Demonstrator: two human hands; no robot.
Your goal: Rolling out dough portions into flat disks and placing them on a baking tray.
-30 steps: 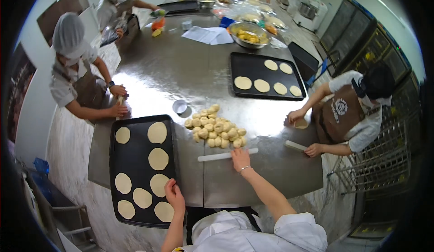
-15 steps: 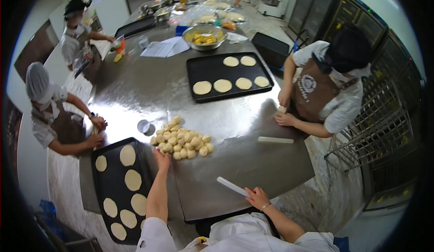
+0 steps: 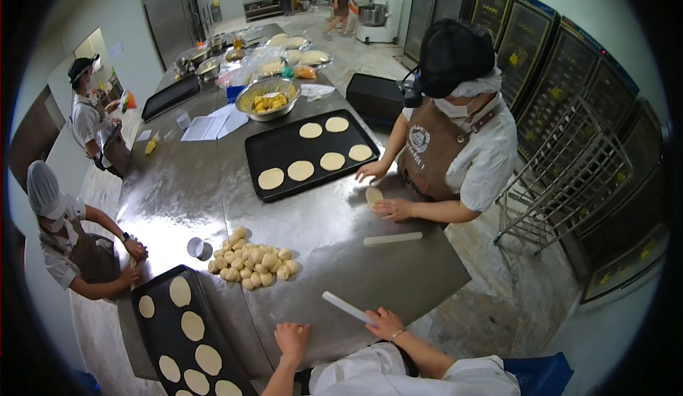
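One rolling pin (image 3: pixel 347 308) in right hand (image 3: pixel 386 323)

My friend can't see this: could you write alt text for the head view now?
A person's right hand grips a white stick at a steel table, the left hand curled nearby. Beyond lies a heap of dough balls, with black trays of dough rounds at left and farther off; co-workers stand on both sides.

Left hand (image 3: pixel 292 340) loosely curled — right hand (image 3: pixel 385 324) gripping, its forearm (image 3: pixel 428 357) slanting in from lower right.
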